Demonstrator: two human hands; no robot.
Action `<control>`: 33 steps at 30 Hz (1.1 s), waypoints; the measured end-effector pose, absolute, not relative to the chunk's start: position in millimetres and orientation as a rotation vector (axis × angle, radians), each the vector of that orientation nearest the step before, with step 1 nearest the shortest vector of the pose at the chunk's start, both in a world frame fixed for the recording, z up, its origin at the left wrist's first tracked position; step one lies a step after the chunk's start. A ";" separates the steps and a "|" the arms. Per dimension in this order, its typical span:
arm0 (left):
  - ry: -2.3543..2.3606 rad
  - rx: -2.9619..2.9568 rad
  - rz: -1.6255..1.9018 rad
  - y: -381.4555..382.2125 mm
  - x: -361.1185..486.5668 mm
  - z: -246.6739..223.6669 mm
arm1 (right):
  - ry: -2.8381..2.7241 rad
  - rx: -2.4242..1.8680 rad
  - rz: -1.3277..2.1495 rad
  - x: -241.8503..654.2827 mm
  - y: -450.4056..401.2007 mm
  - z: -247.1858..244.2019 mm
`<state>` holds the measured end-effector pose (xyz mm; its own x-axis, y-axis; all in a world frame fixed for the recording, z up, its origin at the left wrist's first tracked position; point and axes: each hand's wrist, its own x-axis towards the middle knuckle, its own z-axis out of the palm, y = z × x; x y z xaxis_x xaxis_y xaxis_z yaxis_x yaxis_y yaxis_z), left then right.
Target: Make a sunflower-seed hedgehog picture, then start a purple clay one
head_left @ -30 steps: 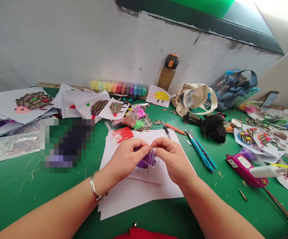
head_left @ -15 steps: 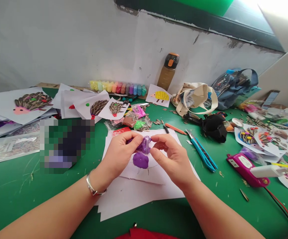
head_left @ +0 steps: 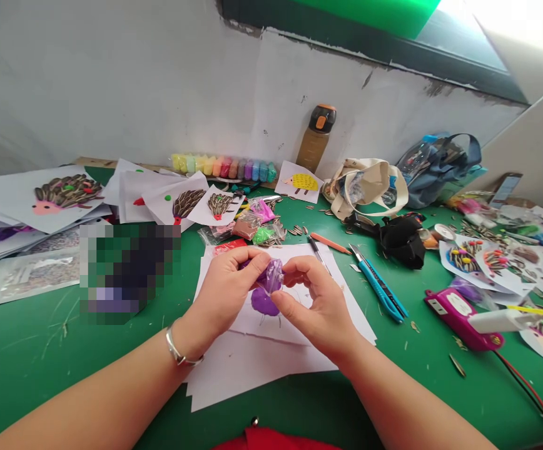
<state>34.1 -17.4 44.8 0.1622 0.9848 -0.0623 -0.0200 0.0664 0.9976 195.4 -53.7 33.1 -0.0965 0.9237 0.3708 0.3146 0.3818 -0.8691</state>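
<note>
Between my hands, above the paper, is a clear plastic packet of purple clay (head_left: 274,272). My left hand (head_left: 231,282) pinches its left side between thumb and fingers. At its right edge my right hand (head_left: 318,306) has curled fingers and thumb on the plastic. Just below lies a flattened purple clay patch (head_left: 264,304), partly covered by the packet and my right thumb. The patch sits on a white sheet (head_left: 271,334) with pencil lines, which rests on more white paper (head_left: 234,381).
A blue utility knife (head_left: 378,284), a pen (head_left: 317,253) and an orange pencil (head_left: 330,242) lie to the right. Farther right is a magenta glue gun (head_left: 461,319) with a cord. Seed-covered hedgehog pictures (head_left: 67,190) are at left; a bottle (head_left: 317,139) stands against the wall.
My right thumb and fingers have closed in on the packet's right edge. The packet has dipped slightly and covers more of the purple patch. My left hand keeps its pinch.
</note>
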 end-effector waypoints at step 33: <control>1.141 1.224 1.016 -23.0 37.5 44.1 | -1.763 -1.190 0.725 197.6 -50.1 36.5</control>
<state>37.5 -23.0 44.1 0.1615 0.9825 -0.0927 0.0215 0.0904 0.9957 197.6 -50.1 36.5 -0.1702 0.9272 0.3336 0.4239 0.3745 -0.8246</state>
